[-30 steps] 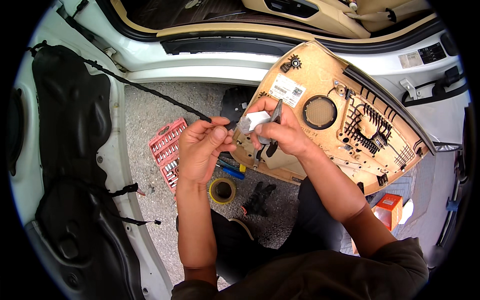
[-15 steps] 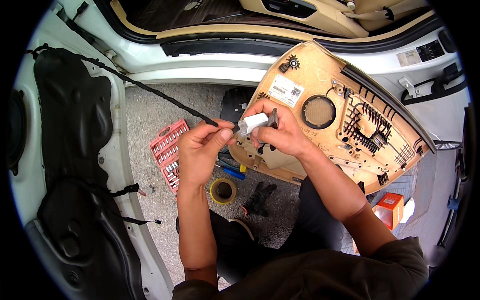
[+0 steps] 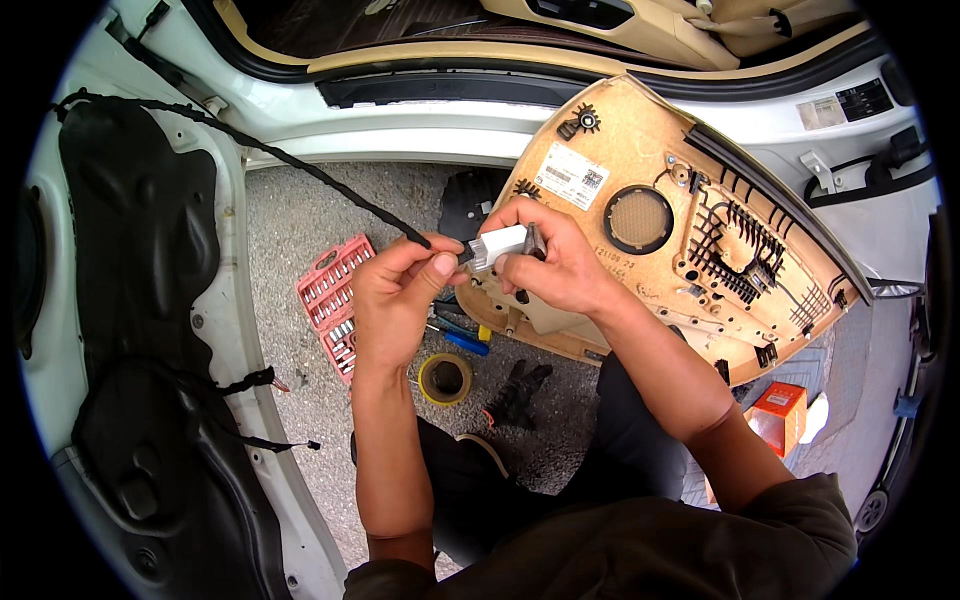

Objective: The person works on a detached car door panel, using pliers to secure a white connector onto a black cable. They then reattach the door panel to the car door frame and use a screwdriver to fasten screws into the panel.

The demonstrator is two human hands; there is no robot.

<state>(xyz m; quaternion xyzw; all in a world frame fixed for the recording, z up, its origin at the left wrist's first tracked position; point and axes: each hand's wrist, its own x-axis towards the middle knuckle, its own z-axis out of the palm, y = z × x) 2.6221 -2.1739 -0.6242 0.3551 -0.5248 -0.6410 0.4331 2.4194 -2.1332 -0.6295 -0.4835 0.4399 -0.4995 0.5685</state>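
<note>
My left hand pinches a black connector at the end of a black taped cable, which runs from the white door at the left. My right hand grips a white module with a clear end, along with dark pliers. The module's clear end meets the black connector between my fingertips; whether it is seated cannot be told. Behind my hands lies a tan door panel, back up, with black clips and a round speaker grille.
Around me are a car door with a black liner, the car sill, a red socket case, yellow tape, a blue-handled tool, a black glove and an orange box on rough ground.
My right hand has tilted the module flatter and moved it against the connector in my left hand. The pliers in my right hand have turned and show less.
</note>
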